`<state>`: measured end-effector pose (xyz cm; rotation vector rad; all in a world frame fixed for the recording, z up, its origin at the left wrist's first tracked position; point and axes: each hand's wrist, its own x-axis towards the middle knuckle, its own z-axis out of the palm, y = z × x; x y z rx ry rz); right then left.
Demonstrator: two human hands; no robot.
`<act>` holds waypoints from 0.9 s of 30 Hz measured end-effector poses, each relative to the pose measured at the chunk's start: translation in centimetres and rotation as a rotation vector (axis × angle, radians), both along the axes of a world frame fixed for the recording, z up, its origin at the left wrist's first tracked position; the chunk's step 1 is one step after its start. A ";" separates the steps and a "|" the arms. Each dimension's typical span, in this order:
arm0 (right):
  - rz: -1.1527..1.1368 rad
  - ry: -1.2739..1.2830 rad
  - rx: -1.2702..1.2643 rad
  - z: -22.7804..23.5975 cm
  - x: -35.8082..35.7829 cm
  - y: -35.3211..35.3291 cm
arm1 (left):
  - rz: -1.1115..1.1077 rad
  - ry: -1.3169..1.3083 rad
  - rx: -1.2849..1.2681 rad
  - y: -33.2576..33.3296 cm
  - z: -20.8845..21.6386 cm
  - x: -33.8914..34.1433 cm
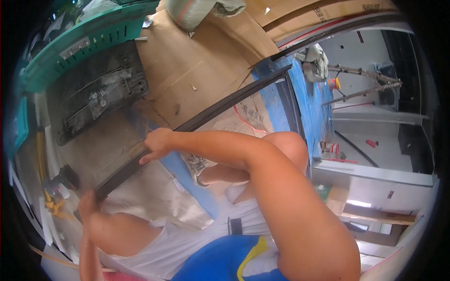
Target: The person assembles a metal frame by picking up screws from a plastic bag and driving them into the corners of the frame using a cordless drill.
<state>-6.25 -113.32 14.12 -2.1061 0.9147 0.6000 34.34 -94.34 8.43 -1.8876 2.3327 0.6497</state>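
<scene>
A long dark frame bar (225, 100) slants across the floor from lower left to upper right, where it meets another dark bar (294, 110) at a corner. My right hand (158, 144) lies across the long bar, its fingers bent over it. At the bar's lower left end is my left hand (88, 204), close above my left knee. Motion blurs its fingers, so their grip does not show. Brown cardboard (197, 75) and blue sheeting (269, 98) lie under the frame.
A green plastic crate (89, 44) stands at the upper left beside a dusty black case (101, 93). A pale sack (187, 11) sits at the far edge. Another sack (315, 63) and a rough pole stand (365, 77) are to the right. A dark round tool (68, 177) lies near my left hand.
</scene>
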 end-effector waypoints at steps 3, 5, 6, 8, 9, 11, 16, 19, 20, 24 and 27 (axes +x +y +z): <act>-0.004 -0.015 -0.029 -0.6 -0.7 0.4 | 0.006 0.193 -0.205 -1.0 1.9 -2.5; -0.003 -0.051 -0.017 -0.5 -0.6 0.3 | 0.032 0.185 -0.174 -0.9 2.5 -2.9; -0.004 -0.054 -0.019 -0.4 -0.6 0.4 | 0.031 0.225 -0.200 -1.0 2.9 -3.1; 0.005 -0.088 -0.051 -0.6 -0.4 0.6 | 0.030 0.259 -0.231 -1.1 3.1 -2.9; 0.005 -0.093 -0.052 -0.7 -0.5 0.7 | 0.027 0.251 -0.175 -1.2 3.1 -2.7; 0.106 -0.135 -0.153 -1.0 -0.8 1.0 | 0.022 0.237 -0.122 -1.0 2.5 -2.0; 0.065 -0.301 -0.304 -3.7 -1.9 2.5 | -0.001 0.226 -0.141 -1.0 1.6 -1.2; 0.079 -0.433 -0.400 -3.8 -2.2 2.7 | 0.004 0.188 -0.206 -0.3 1.2 -1.3; 0.118 -0.451 -0.421 -3.6 -2.2 2.6 | 0.004 0.188 -0.208 -0.4 1.5 -1.4; 0.083 -0.414 -0.383 -2.8 -2.1 2.3 | 0.039 0.174 -0.120 -1.3 2.3 -1.5; 0.040 -0.304 -0.317 -2.4 -1.9 1.6 | 0.065 0.121 -0.089 -2.1 2.7 -1.1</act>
